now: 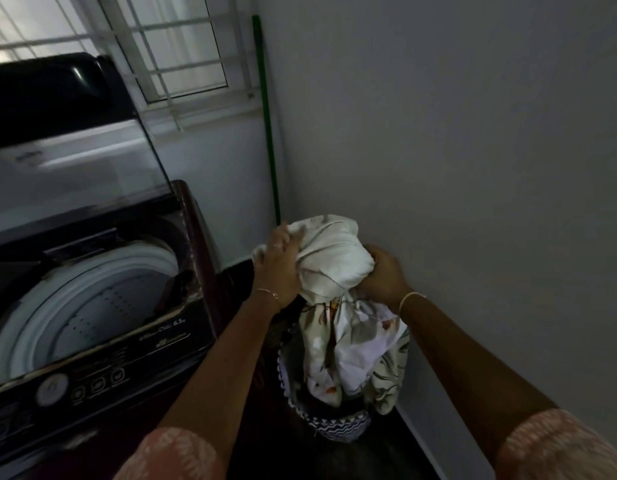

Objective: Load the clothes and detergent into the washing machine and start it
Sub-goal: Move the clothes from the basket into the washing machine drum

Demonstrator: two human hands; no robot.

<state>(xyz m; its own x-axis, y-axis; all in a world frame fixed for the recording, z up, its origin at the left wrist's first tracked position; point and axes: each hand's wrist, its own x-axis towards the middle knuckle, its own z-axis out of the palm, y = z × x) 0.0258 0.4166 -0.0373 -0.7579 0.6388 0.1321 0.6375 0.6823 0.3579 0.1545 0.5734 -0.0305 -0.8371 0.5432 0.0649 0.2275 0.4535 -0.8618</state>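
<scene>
Both hands are gripping a bundle of clothes, holding it up above the laundry basket. The left hand is clutching the bundle's left side w/ fingers curled into the white fabric. The right hand is clenching the gathered fabric on the right side, back of the hand facing the camera. The top of the bundle is plain white, bunched into a ball btw the two hands. Below them a floral-print cloth and a white piece are hanging down, lower ends reaching into the basket.

The basket, w/ a zigzag-patterned rim, is sitting on the dark floor just beside the wall on the right.

The washing machine is standing to the left, near the basket but apart from it. Its lid is standing raised, tilting back toward the window, so the drum is showing: white ring on top, perforated metal inside. The control panel, w/ a round dial and a few buttons, is running along the machine's front edge.

A green pole is standing in the corner behind the bundle. Each wrist is wearing a thin bracelet, and pink patterned sleeves are showing at the bottom edge.
</scene>
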